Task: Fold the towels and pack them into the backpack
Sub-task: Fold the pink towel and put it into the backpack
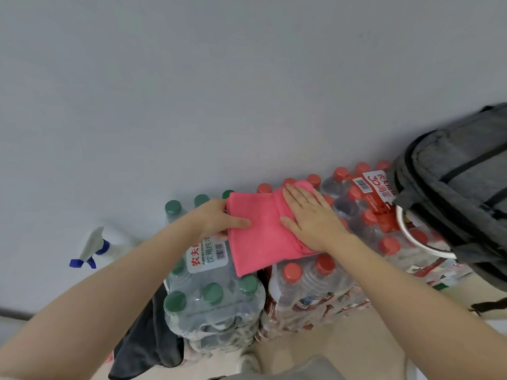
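Note:
A pink towel (260, 237), folded into a rough rectangle, lies on top of shrink-wrapped packs of water bottles. My left hand (216, 219) pinches its left edge, thumb on top and fingers underneath. My right hand (310, 215) lies flat, fingers straight, pressing on the towel's right part. A grey backpack (461, 193) sits at the right on the red-capped bottles, a little apart from my right hand. A dark grey towel (148, 341) hangs down at the lower left beside the green-capped pack.
The green-capped bottle pack (211, 300) and the red-capped packs (323, 283) stand against a pale wall. A spray bottle with a blue nozzle (93, 249) stands to the left. A white ring-shaped object (406, 234) lies under the backpack's edge.

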Available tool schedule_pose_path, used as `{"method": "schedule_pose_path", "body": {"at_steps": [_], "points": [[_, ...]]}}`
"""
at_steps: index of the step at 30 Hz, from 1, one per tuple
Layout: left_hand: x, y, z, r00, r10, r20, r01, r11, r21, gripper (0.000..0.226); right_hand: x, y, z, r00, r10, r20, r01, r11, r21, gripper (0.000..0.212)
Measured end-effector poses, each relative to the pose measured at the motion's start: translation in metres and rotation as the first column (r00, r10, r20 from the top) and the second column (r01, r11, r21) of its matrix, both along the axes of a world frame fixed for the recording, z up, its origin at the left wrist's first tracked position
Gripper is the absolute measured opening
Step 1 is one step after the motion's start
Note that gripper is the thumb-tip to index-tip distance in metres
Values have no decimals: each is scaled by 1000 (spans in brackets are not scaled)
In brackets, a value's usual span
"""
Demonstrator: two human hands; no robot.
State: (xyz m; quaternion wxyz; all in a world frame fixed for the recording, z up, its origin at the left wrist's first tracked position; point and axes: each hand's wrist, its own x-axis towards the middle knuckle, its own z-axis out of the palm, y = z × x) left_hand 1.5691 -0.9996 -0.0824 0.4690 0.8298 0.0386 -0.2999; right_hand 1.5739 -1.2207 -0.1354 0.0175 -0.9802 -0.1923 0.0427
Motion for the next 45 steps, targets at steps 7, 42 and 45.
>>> {"method": "schedule_pose_path", "body": {"at_steps": [7,42,45], "points": [[-12,-20,11,972,227,59,-195,922,-335,16,-5,3,1,997,-20,69,21,1000,-21,91],[36,-63,-43,596,-648,475,623,746,235,133,-52,-69,8,983,125,-131,-103,980,168,83],[36,-55,-52,496,-684,534,642,704,305,118,-48,-65,17,990,66,-123,-37,974,225,79]]}}
